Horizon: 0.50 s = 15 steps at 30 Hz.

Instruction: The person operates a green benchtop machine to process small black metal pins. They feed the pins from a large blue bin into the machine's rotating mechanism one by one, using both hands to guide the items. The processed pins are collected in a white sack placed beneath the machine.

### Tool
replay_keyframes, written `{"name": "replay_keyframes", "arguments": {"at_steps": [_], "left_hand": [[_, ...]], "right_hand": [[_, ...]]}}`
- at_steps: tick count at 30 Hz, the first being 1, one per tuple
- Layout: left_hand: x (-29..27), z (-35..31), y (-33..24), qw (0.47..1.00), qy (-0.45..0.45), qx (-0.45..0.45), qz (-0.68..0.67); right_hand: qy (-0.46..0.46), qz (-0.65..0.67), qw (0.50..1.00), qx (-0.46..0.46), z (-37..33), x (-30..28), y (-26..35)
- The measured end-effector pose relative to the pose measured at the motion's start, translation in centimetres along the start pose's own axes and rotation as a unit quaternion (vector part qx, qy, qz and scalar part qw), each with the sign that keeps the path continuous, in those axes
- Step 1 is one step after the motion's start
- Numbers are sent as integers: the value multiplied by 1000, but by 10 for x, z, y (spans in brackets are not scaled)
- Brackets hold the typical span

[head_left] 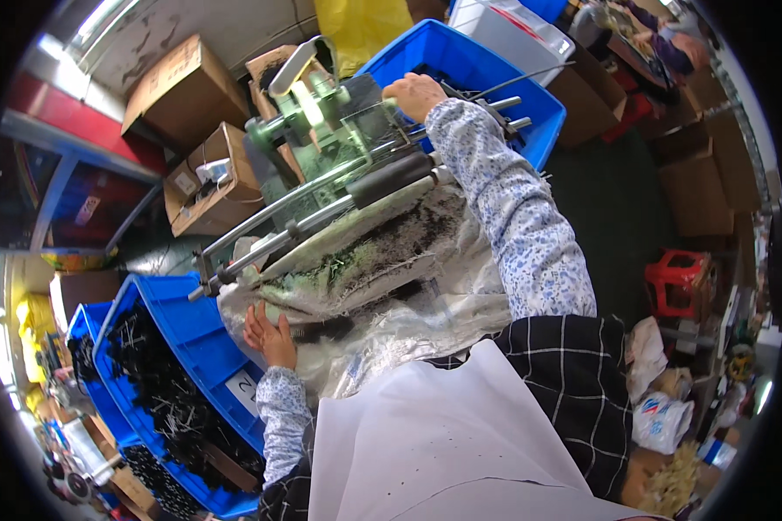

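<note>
Resting left hand (275, 340) with fingers parted at left edge of white sack (471, 271), right hand (418, 97) at right edge of green machine (326, 139); can't tell if gripping there.

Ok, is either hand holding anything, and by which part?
Can't be told: the right hand is at the right edge of the green machine, grip unclear; the left hand is at the left side of the whitish sheet, no hold plainly visible.
</note>
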State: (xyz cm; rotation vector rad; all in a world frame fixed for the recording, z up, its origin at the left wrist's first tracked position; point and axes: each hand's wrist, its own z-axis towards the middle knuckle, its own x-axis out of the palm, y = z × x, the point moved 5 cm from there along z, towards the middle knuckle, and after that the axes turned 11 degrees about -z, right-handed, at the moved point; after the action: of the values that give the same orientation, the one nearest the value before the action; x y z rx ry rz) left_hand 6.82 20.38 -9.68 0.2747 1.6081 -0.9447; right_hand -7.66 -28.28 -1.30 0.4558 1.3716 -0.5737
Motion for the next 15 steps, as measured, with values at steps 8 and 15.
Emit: {"name": "replay_keyframes", "arguments": {"at_steps": [8,15], "left_hand": [[-3,1,3,999,20,-15,35],[0,2,10,999,24,0,49]], "right_hand": [[-233,29,949,210,-45,-76,-110],[-417,215,765,441,-199,-2,-263]]}}
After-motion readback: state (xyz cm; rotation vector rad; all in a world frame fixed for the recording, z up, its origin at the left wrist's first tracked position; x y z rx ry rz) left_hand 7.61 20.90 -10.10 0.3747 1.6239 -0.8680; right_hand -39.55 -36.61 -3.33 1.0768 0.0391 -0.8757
